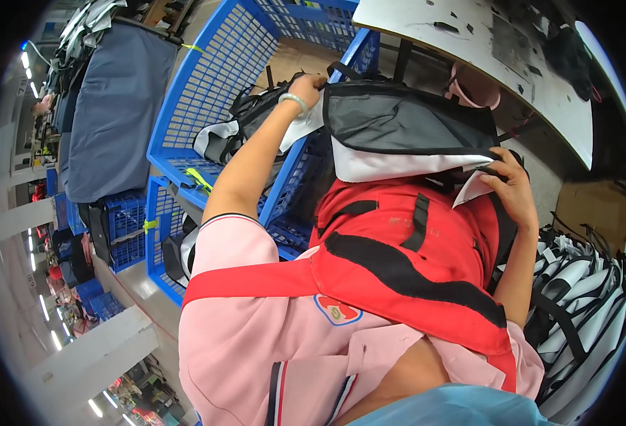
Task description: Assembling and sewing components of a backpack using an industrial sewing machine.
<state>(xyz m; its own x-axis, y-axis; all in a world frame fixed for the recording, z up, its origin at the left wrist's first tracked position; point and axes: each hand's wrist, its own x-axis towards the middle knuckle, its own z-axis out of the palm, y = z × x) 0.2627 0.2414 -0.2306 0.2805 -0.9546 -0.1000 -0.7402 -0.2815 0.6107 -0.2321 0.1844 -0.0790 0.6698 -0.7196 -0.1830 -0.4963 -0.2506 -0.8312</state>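
Across my lap lies a black and white fabric bag piece (409,117), with a dark shiny panel on top and a white panel along its near side. My left hand (307,91), reaching over the blue crate's edge, is closed on its far left corner beside a short black strap (345,71). At its right end my right hand (510,186) pinches the edge, where a white flap (473,187) hangs down. Beneath the piece is my red apron (412,241) with black trim.
A blue plastic crate (199,92) at the left holds black and white fabric pieces (220,138). A worktable (427,18) with dark scraps stands at the far right, above a pink bucket (475,89). Stacked black and white pieces (576,298) lie at right. A grey-blue cloth cover (117,106) stands left.
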